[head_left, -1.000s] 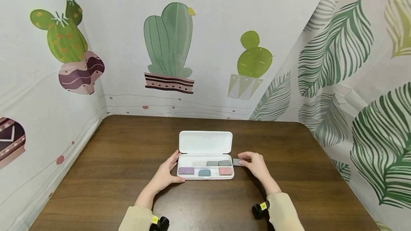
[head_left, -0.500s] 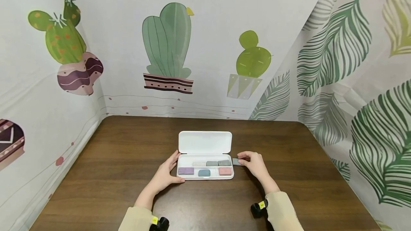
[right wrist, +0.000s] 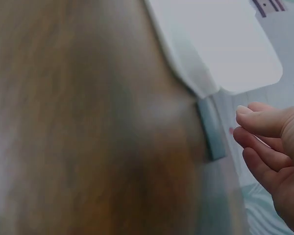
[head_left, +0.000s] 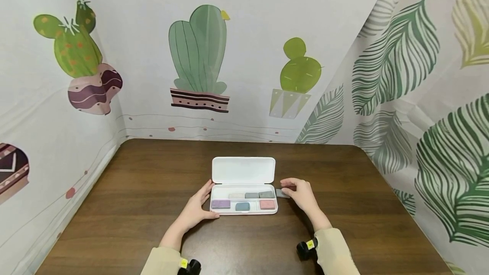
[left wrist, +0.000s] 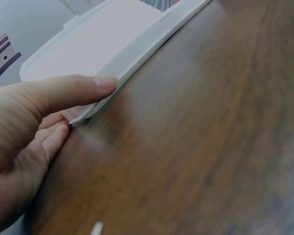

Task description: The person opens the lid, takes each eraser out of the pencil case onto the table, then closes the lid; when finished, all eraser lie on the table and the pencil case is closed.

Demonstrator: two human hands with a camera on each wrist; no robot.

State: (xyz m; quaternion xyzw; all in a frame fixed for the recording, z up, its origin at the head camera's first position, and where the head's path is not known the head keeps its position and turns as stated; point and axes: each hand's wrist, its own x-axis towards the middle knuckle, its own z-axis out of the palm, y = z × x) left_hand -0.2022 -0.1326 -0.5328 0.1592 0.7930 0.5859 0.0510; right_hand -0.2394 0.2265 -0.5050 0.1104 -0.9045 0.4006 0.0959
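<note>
A white pencil case [head_left: 243, 212] stands with its lid [head_left: 243, 170] raised at the back. Inside lie a purple block [head_left: 220, 204], a blue block [head_left: 242, 206], a pink block [head_left: 267, 204] and several pale and grey ones. My left hand [head_left: 195, 209] holds the case's left end, thumb at the front edge and fingers along the side. A separate grey block [right wrist: 213, 129] lies on the table at the case's right end. Just above it is my right hand [head_left: 303, 196]; the right wrist view shows a gap between its loosely bent fingers [right wrist: 259, 122] and that block.
The brown wooden table [head_left: 244, 245] reaches back to a white cloth wall [head_left: 145, 75] printed with cacti and leaves. Both wrists carry small black cameras [head_left: 305, 249].
My right hand has let go of the grey block and shifted slightly up and left, leaving more of the block showing. My left hand keeps its hold on the pencil case.
</note>
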